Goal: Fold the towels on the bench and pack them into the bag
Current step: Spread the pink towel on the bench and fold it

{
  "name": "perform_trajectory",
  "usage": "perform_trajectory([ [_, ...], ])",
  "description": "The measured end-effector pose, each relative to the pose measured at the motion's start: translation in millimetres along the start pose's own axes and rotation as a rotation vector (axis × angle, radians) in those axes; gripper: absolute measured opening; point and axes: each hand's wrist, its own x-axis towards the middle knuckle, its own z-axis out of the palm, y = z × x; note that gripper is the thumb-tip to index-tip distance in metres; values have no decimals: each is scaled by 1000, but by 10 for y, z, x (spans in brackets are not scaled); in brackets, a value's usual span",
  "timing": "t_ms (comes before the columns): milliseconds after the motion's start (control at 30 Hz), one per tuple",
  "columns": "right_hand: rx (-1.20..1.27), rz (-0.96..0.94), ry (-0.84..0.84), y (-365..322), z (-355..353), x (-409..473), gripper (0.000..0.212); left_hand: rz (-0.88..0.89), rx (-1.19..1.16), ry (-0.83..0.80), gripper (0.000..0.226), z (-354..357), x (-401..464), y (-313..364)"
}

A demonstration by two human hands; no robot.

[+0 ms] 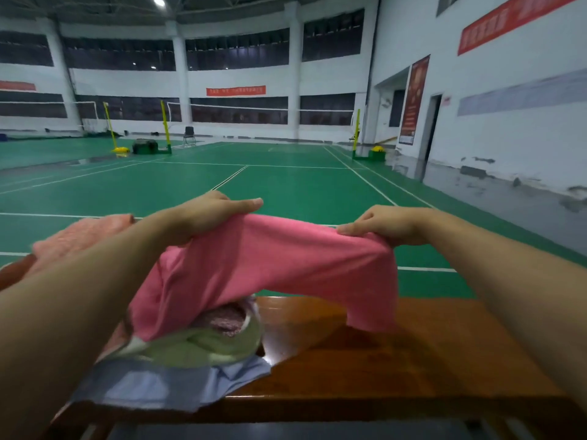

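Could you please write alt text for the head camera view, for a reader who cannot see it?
Both hands, left hand and right hand, hold a pink towel stretched above a wooden bench. Beneath it, a light blue bag holds a green towel; a peach towel lies left, with a green badminton court beyond.

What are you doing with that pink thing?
A person is holding up a pink towel over a wooden bench in a sports hall. The left hand grips one end and the right hand grips the other, so it hangs stretched between them. Beneath it lies a pile with a green towel and a light blue cloth. A paler pink towel lies further left.
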Motion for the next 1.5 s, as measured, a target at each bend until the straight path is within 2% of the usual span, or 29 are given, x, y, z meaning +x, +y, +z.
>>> perform_trajectory([
  [67,21,16,-11,165,-73,-98,62,8,23,21,74,101,108,27],
  [200,84,-3,34,398,-205,-213,36,48,49,1,80,227,257,56],
  [300,98,31,31,593,-279,-276,41,55,39,-24,93,258,341,35],
  [367,150,46,11,715,-331,-307,46,61,34,-37,88,251,359,-14],
  [500,299,8,-33,866,-363,-317,33,53,-15,-150,71,241,330,-45],
  [567,400,-32,-55,927,-342,-265,31,6,37,-231,59,195,285,-58],
  [633,454,-25,-69,931,-312,-239,25,-48,77,-292,57,130,220,-88],
  [667,462,-17,-75,938,-292,-223,32,-74,71,-311,57,106,184,-101],
  [733,465,0,-118,937,-242,-182,62,-95,24,-313,54,87,138,-126],
  [800,460,-6,-185,899,-180,-125,69,-89,-43,-293,51,105,114,-131],
  [900,453,-26,-219,791,-82,10,52,-51,-65,-250,33,122,111,-94],
  [933,422,-13,-215,747,-49,53,52,-42,-70,-252,28,125,119,-70],
  [1000,242,45,-206,661,22,105,58,-37,-103,-282,25,143,122,-14],
  [1067,59,120,-239,591,82,108,55,-39,-156,-318,22,174,115,32],
  [1167,30,125,-160,483,218,113,45,-49,-208,-341,21,238,93,59],
  [1233,135,50,-65,399,372,165,41,-32,-204,-331,23,303,89,84],
  [1367,527,-61,-63,136,832,321,53,47,-135,-276,28,428,79,159],
  [1500,638,-60,75,-13,1283,516,52,106,-94,-167,31,429,96,162],
])
